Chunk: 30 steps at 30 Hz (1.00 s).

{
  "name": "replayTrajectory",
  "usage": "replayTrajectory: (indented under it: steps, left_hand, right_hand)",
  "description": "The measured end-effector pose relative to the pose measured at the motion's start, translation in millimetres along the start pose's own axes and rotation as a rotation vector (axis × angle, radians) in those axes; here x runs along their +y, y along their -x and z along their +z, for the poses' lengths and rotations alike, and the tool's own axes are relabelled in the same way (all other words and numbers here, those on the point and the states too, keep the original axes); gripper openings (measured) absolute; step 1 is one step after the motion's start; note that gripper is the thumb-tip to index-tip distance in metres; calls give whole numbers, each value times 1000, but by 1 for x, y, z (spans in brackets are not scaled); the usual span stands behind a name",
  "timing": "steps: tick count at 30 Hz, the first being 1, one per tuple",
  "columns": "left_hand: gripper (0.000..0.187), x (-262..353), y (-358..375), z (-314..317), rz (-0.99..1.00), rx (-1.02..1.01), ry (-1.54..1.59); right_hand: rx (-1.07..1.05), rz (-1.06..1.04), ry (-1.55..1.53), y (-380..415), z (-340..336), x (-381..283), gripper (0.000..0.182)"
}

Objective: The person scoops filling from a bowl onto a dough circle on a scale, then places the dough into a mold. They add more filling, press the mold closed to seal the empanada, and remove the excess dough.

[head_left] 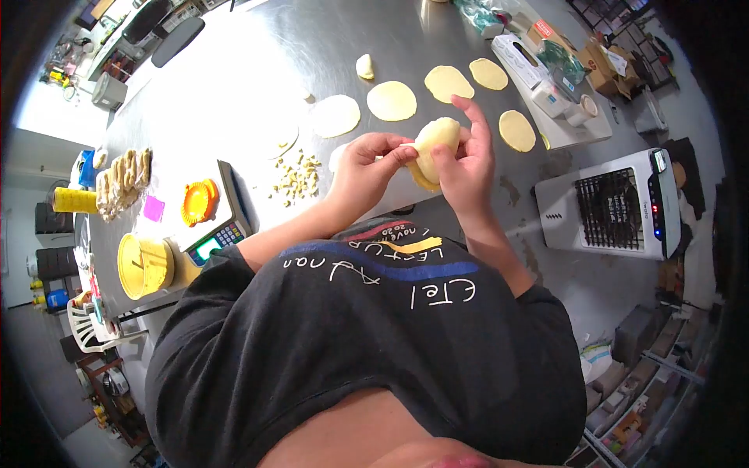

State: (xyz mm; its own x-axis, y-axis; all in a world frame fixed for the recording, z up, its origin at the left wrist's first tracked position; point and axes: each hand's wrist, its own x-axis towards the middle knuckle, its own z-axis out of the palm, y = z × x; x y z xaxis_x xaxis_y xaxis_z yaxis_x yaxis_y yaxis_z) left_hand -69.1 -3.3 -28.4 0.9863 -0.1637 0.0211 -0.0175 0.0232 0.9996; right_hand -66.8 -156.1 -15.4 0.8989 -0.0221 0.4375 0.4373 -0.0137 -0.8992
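Note:
Above the table's near edge, my left hand [367,164] pinches the edge of a folded dough turnover [438,136] between thumb and fingers. My right hand [470,160] cradles the same turnover from the other side, thumb pressed on its front and index finger raised. The turnover bulges in the middle; what is inside cannot be seen. Beyond it lie several flat dough rounds, among them one at the centre [392,101] and one at the right [516,130]. A small folded dough piece [364,67] rests farther back. Small pale filling cubes [295,178] are scattered left of my left hand.
At the left stand a digital scale [222,230] bearing an orange dumpling mould [199,201], a yellow tub [145,265], a yellow roll [75,200] and a bag of rod-shaped pieces [125,183]. Boxes [518,62] line the right edge. A white air cooler [605,204] stands beyond the table.

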Motion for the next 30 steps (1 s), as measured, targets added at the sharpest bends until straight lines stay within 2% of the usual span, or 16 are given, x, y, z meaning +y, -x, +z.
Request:
replayTrajectory:
  steps: [6, 9, 11, 12, 14, 18, 20, 21, 23, 26, 30]
  left_hand:
    - [22, 1, -1, -4, -3, -15, 33]
    - [24, 11, 0, -7, -108, -94, 182]
    - [25, 13, -3, -8, -239, -174, 435]
    - [25, 13, -4, -9, -239, -172, 436]
    - [24, 8, -6, -11, -337, -215, 653]
    - [22, 2, -4, -9, -306, -205, 545]
    - [21, 8, 3, -4, -93, -120, 254]
    - [21, 8, 4, -5, -92, -121, 254]
    - [20, 5, 5, -6, 41, -158, 176]
    - [20, 1, 6, -5, -13, -138, 9]
    - [22, -6, 4, -4, -21, -63, 134]
  right_hand:
    - [-1, -8, -11, 1, -1, 2, 56]
    - [-3, -12, 21, 1, -3, 2, 55]
    - [-6, -17, 69, 1, -3, 1, 55]
    - [7, -25, 22, 1, -1, 0, 56]
    - [21, -34, -24, 1, 2, -1, 56]
    - [26, -25, -68, 4, 2, 2, 57]
    - [26, -24, -59, 4, 2, 1, 58]
    - [34, -24, -36, 4, 2, 0, 57]
    - [41, -23, -12, 4, 2, 0, 57]
    - [77, -42, 5, 3, 3, 0, 57]
    - [75, -20, -33, 4, 4, -2, 58]
